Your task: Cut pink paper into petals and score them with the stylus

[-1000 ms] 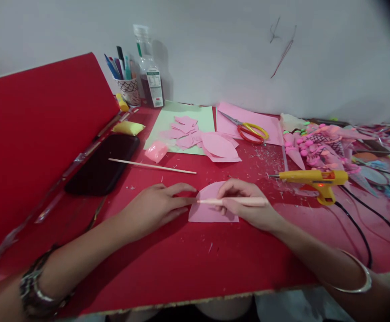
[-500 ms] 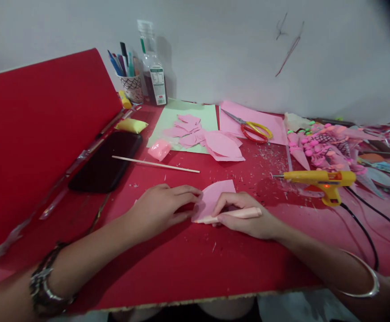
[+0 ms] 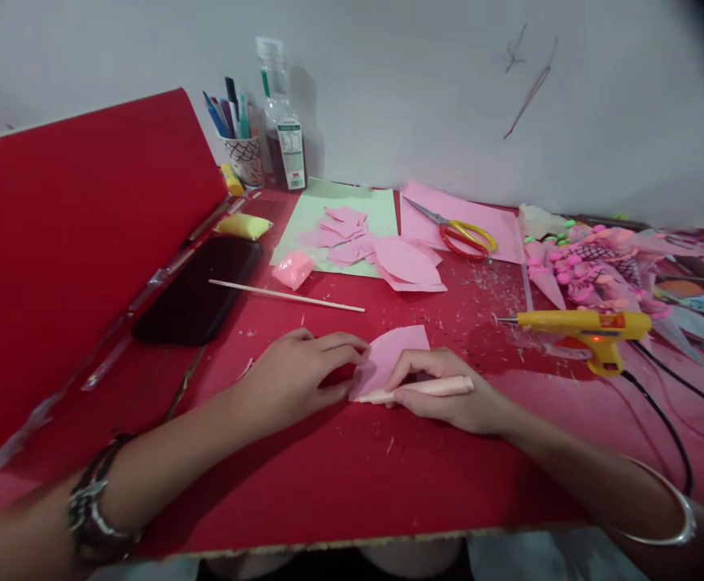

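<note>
A pink paper piece (image 3: pixel 401 343) with a curved edge lies on the red table in front of me. My left hand (image 3: pixel 303 371) rests flat at its left edge, fingers spread a little and fingertips on the paper. My right hand (image 3: pixel 442 387) grips a pale peach marker (image 3: pixel 448 386), thumb and fingers wrapped round it. The marker lies low over the paper, its tip at the lower left corner. Just beyond are larger pink petal shapes (image 3: pixel 409 266) and a thin wooden stick (image 3: pixel 291 297).
A yellow glue gun (image 3: pixel 593 327) with a lit orange light and black cord lies right. Scissors (image 3: pixel 466 240), a green sheet (image 3: pixel 303 210), pink cones (image 3: pixel 593 262), a black phone (image 3: pixel 197 294), a bottle (image 3: pixel 288 153) and a pen cup (image 3: pixel 246 161) stand or lie around.
The whole view has shifted slightly, so things appear a little further right. Both hands keep nearly the same pose on the paper and marker.
</note>
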### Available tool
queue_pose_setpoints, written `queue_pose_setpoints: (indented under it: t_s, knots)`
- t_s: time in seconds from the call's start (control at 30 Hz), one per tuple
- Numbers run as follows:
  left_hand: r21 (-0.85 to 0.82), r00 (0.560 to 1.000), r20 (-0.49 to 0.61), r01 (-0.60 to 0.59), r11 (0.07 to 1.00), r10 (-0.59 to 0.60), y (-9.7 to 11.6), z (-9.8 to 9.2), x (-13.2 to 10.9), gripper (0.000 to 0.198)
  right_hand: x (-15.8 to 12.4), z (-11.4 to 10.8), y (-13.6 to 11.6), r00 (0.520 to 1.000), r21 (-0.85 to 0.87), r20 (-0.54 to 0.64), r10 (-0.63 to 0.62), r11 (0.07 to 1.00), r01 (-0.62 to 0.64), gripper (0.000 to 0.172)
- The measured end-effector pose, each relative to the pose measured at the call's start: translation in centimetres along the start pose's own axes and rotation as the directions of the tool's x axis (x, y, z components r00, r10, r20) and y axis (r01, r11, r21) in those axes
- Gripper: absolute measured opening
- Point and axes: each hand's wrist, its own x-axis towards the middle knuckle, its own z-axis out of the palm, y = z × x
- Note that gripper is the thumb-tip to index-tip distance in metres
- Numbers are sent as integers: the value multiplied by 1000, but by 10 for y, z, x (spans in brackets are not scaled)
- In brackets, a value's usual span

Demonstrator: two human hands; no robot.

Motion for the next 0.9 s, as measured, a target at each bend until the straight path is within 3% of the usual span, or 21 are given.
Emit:
queue_pose_setpoints:
  t_s: [0.5, 0.73, 0.9]
  knots:
    - [-67, 995, -26, 94, 993, -96, 3, 1, -1, 26, 1, -1, 7, 990, -64, -137, 15, 998, -24, 10]
    - [-77, 997, -32, 62, 995, -64, 1, 2, 1, 25, 0, 1, 7, 989, 151, -145, 0, 988, 22, 16]
    - [-126, 997, -18, 70, 990, -73, 0, 3, 2, 22, 3, 5, -3, 989, -57, -126, -79, 996, 73, 18]
